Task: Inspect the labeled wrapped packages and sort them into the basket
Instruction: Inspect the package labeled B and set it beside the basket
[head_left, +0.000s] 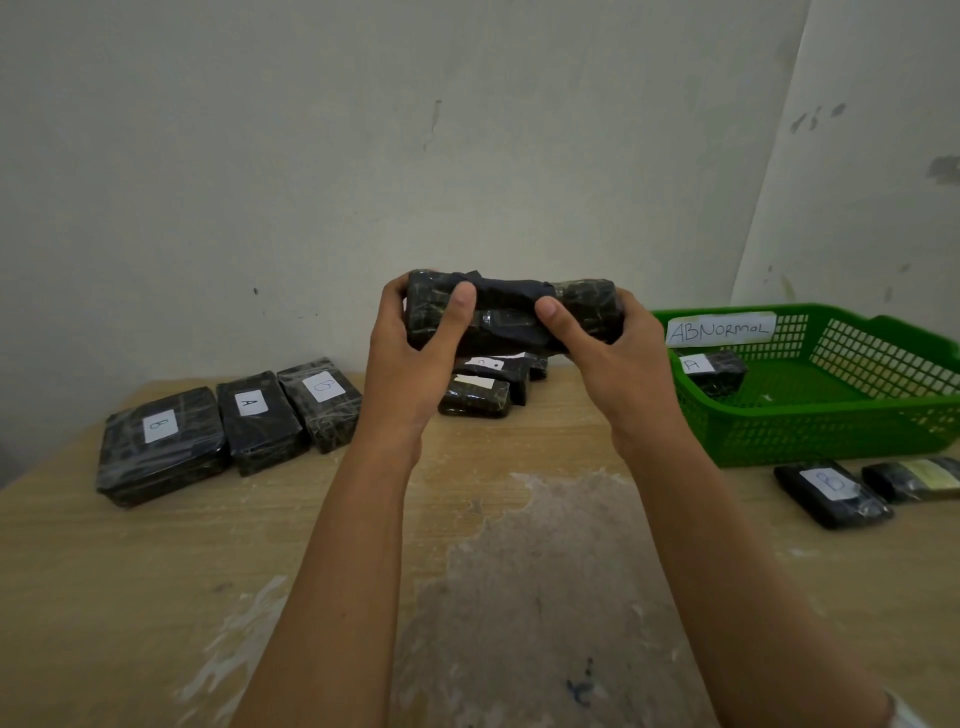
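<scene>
We grip one black wrapped package (511, 312) above the bench (260, 545), left hand (410, 358) and right hand (608, 353) curled round its ends. Green basket (831, 431), far right, holds one package labelled A (711, 370).

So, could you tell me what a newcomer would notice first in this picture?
The left hand and right hand grip a black wrapped package raised at the centre, above the wooden table. On the right stands a green basket with an ABNORMAL label, one package marked A inside it.
</scene>
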